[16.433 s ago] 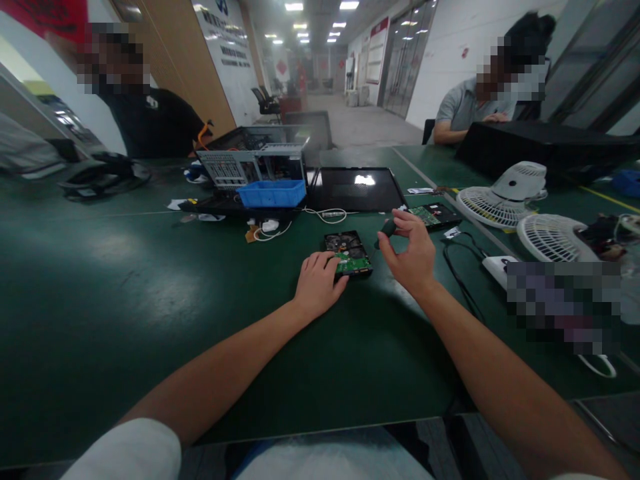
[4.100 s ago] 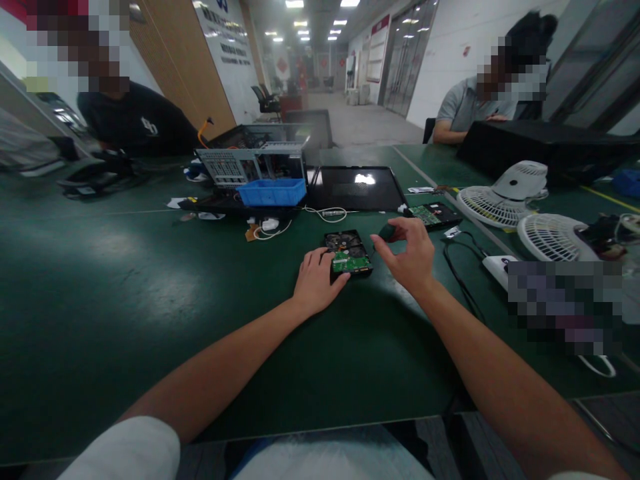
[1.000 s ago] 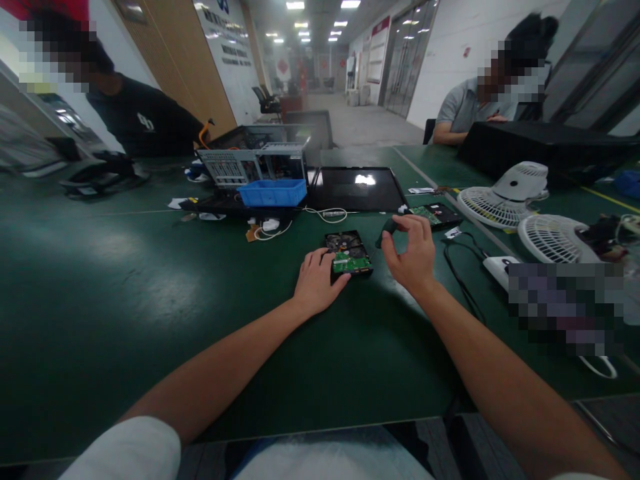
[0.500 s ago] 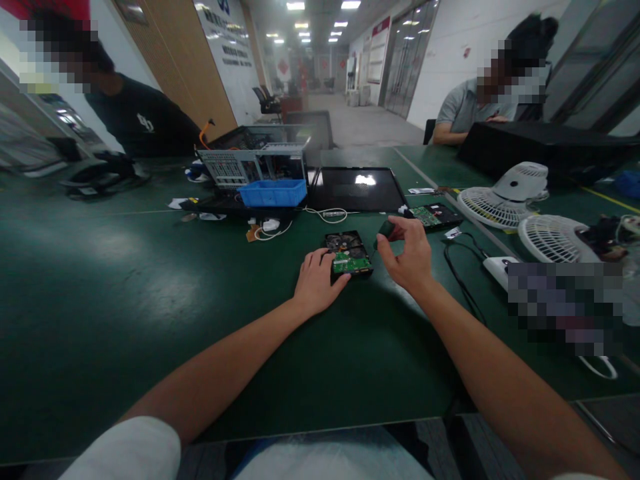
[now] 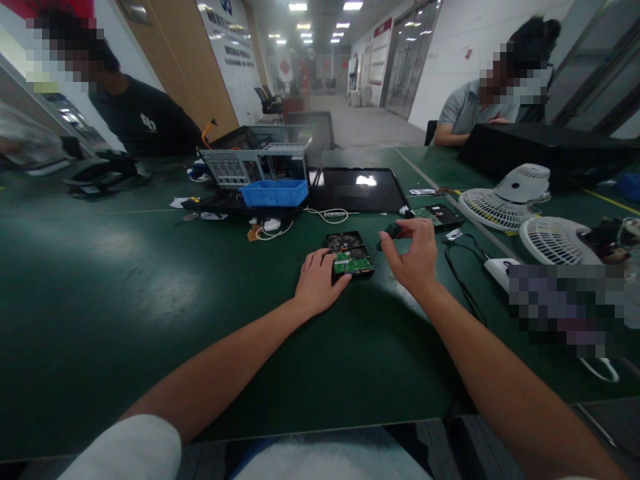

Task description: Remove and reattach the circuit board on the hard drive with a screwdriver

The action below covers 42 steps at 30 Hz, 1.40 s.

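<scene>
A hard drive lies on the green table with its green circuit board showing at the near end. My left hand holds it from the left, fingers on its left side and thumb along the near edge. To the right of the drive, my right hand pinches the dark handle of a screwdriver between thumb and fingers. The thin shaft points down toward the drive's right edge; I cannot tell whether its tip touches. A second hard drive lies beyond my right hand.
Farther back stand an opened computer case, a blue bin and a black panel. White fan parts, a power strip and black cables lie right. Two people are across the table.
My right hand has shifted slightly right, and the screwdriver handle leans farther over to the right. My left hand stays on the hard drive.
</scene>
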Motion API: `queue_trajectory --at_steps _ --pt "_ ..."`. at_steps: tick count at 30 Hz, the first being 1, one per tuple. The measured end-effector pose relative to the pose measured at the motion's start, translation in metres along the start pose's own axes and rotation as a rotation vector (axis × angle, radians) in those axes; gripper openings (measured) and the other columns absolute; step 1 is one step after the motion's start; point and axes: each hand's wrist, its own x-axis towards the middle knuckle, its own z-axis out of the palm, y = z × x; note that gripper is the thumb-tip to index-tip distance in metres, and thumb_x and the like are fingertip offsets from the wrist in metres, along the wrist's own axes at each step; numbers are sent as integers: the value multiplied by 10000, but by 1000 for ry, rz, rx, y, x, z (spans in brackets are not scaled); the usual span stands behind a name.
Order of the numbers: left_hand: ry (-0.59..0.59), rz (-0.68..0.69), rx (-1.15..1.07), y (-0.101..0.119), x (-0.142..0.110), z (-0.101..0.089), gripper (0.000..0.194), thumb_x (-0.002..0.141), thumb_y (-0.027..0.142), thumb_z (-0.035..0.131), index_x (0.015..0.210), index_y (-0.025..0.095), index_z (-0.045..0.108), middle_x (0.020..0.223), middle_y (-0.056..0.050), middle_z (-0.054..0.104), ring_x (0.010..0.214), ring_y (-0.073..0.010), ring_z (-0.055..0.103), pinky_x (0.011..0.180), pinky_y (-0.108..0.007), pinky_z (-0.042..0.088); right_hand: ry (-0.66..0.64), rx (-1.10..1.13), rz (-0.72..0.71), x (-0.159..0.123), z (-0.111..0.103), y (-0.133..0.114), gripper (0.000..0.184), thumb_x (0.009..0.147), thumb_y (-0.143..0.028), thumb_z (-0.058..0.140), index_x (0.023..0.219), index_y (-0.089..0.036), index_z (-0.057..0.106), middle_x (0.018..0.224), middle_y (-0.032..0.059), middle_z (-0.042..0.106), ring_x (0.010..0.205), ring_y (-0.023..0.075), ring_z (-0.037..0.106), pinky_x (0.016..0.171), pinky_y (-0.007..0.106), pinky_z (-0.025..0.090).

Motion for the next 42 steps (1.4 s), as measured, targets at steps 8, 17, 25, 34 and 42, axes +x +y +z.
queue_trajectory --at_steps 8,17,25,34,42 --pt "16 0 5 0 0 2 539 940 534 625 1369 214 563 1477 -132 504 1384 -352 436 1158 -530 409 1 110 67 -4 4 0 311 928 -335 665 1194 -238 538 1183 106 647 973 242 677 820 437 612" --pt "10 2 2 0 0 0 563 952 545 606 1388 193 553 1481 -141 500 1387 -355 431 1165 -531 402 -5 42 11 -3 1 0 275 951 -334 670 1194 -242 579 1075 77 663 897 229 676 811 434 604" --pt "-1 -9 -3 1 0 -1 556 955 555 603 1389 213 550 1486 -137 497 1394 -355 428 1157 -537 406 -10 91 12 -2 3 2 296 945 -289 645 1221 -240 549 1260 129 639 1056 262 672 797 433 632" --pt "3 1 15 2 0 -1 547 951 541 607 1376 199 557 1475 -137 502 1374 -354 439 1157 -521 406 23 62 28 -4 4 4 309 922 -312 691 1189 -223 560 1165 107 650 967 242 683 783 412 617" --pt "4 -2 4 0 0 1 562 952 543 607 1386 190 556 1483 -143 496 1385 -359 426 1161 -530 398 25 70 8 -4 4 4 302 913 -271 692 1187 -224 574 1144 103 633 944 237 675 731 389 616"
